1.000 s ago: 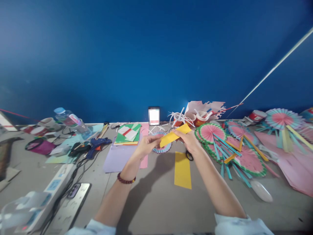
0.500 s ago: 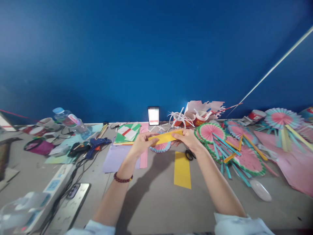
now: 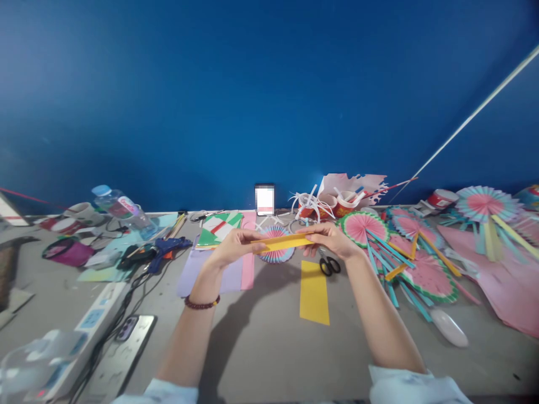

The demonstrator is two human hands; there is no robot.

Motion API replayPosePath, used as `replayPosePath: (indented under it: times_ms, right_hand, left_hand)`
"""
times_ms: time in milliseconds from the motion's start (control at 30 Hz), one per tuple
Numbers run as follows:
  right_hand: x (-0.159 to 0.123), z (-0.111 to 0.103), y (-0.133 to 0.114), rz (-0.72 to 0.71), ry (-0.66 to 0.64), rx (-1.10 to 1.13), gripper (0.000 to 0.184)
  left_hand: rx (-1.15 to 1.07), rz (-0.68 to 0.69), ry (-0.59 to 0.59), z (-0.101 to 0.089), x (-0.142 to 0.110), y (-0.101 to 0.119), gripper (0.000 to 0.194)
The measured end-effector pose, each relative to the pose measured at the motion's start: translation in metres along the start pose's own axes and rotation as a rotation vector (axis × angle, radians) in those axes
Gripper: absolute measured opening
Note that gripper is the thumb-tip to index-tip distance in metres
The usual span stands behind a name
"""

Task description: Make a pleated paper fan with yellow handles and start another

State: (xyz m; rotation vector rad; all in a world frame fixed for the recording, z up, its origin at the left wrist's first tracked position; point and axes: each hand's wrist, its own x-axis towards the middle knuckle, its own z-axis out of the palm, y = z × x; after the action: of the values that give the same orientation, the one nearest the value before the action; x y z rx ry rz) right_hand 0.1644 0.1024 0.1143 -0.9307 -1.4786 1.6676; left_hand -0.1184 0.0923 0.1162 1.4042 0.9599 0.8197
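Both hands hold a narrow yellow paper strip (image 3: 286,242) level above the grey table (image 3: 269,348). My left hand (image 3: 233,247) pinches its left end and my right hand (image 3: 332,240) pinches its right end. Behind the strip lies a small pink and blue pleated paper fan (image 3: 275,249). A second yellow paper rectangle (image 3: 314,292) lies flat on the table just below the hands. Black-handled scissors (image 3: 329,264) lie beside my right wrist.
Pink, green-edged paper fans (image 3: 391,247) with teal sticks crowd the right side, with paper cups (image 3: 332,205) behind. Coloured sheets (image 3: 219,230), a blue glue gun (image 3: 166,249), a water bottle (image 3: 122,207), a power strip (image 3: 95,320) and a phone (image 3: 126,342) lie left. A white spoon (image 3: 448,326) lies at right.
The yellow strip was tilted up to the right and broad; now it is held level and looks narrower, folded lengthwise. Both hands moved slightly apart, uncovering the scissors.
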Motion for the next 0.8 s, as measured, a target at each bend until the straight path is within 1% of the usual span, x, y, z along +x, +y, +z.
replayPosePath:
  times_ms: [100,167,267,300,367,433,500,600,667,800]
  right_hand:
    - [0.003,-0.002,0.006,0.004,-0.070,-0.029,0.037]
    - [0.007,-0.001,0.009,0.020,-0.153,-0.072,0.038]
    - [0.011,0.003,0.013,0.035,-0.268,-0.153,0.038]
    - [0.012,0.005,0.014,0.036,-0.288,-0.181,0.038]
    - [0.012,0.009,0.013,0.025,-0.294,-0.228,0.037]
    - [0.012,0.011,0.011,0.010,-0.271,-0.250,0.035]
    - [0.010,0.012,0.008,-0.001,-0.244,-0.251,0.035]
    - [0.009,0.010,0.005,-0.024,-0.178,-0.243,0.037]
    - [0.010,0.007,0.005,-0.072,-0.083,-0.250,0.037]
    - [0.015,-0.001,0.012,-0.154,0.160,-0.265,0.027]
  left_hand:
    - [0.042,0.044,-0.210,-0.007,-0.005,0.000,0.047]
    - [0.045,0.040,-0.294,-0.004,-0.005,0.000,0.055]
    - [-0.064,-0.084,-0.369,0.012,-0.002,-0.003,0.061]
    - [-0.115,-0.126,-0.407,0.018,-0.001,-0.004,0.059]
    - [-0.166,-0.149,-0.449,0.030,0.002,-0.006,0.051]
    - [-0.187,-0.136,-0.481,0.037,0.004,-0.006,0.047]
    - [-0.168,-0.106,-0.490,0.039,0.005,-0.006,0.047]
    - [-0.093,-0.084,-0.442,0.037,0.005,-0.005,0.051]
    - [-0.055,-0.088,-0.392,0.035,0.005,-0.005,0.056]
    - [-0.057,-0.083,-0.305,0.032,0.006,-0.008,0.062]
